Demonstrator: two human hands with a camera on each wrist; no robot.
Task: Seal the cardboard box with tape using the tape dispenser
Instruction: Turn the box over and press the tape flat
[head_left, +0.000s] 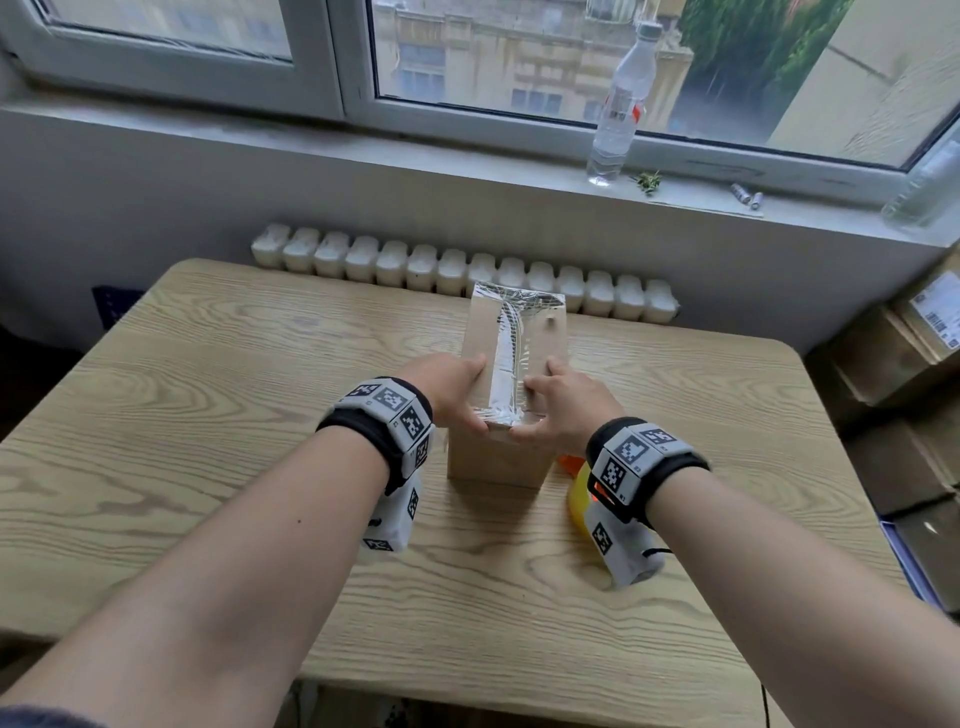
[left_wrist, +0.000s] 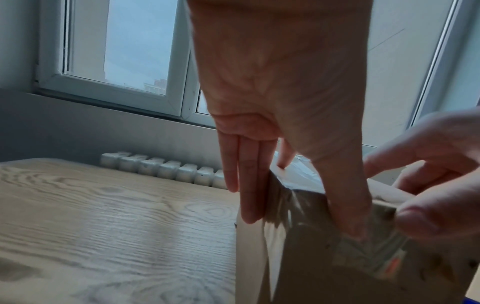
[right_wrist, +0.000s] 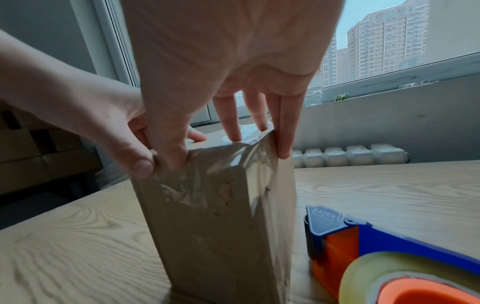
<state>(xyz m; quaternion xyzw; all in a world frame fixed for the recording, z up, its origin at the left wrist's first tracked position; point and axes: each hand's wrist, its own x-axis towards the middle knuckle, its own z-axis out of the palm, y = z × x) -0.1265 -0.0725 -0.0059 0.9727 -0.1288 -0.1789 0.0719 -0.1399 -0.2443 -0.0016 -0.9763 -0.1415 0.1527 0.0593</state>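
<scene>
Nearest the person, just right of the cardboard box (head_left: 496, 457) and partly hidden under the right wrist, the tape dispenser (right_wrist: 369, 248) lies on the wooden table (head_left: 208, 415), its roll of clear tape facing the wrist camera. Nobody holds it, so the laying of tape seems done for now, and it lies within easy reach of the box for another strip.

The box stands on end at the table's middle. Clear tape (head_left: 506, 358) runs along its top face and folds down over the near edge. The left hand (head_left: 451, 387) clasps the box's left side, its fingers straight down the wall and its thumb pressing the tape end onto the near face. The right hand (head_left: 563, 402) mirrors it on the box's right side, fingers spread flat on the top and side, thumb beside the left thumb. Both hands are flat and pressing, clamped on nothing; this looks like smoothing wrinkled tape while steadying the tall, tippable box.

Beyond the box, a radiator (head_left: 462, 270) runs along the wall, and above it a plastic bottle (head_left: 618, 109) stands on the windowsill.
</scene>
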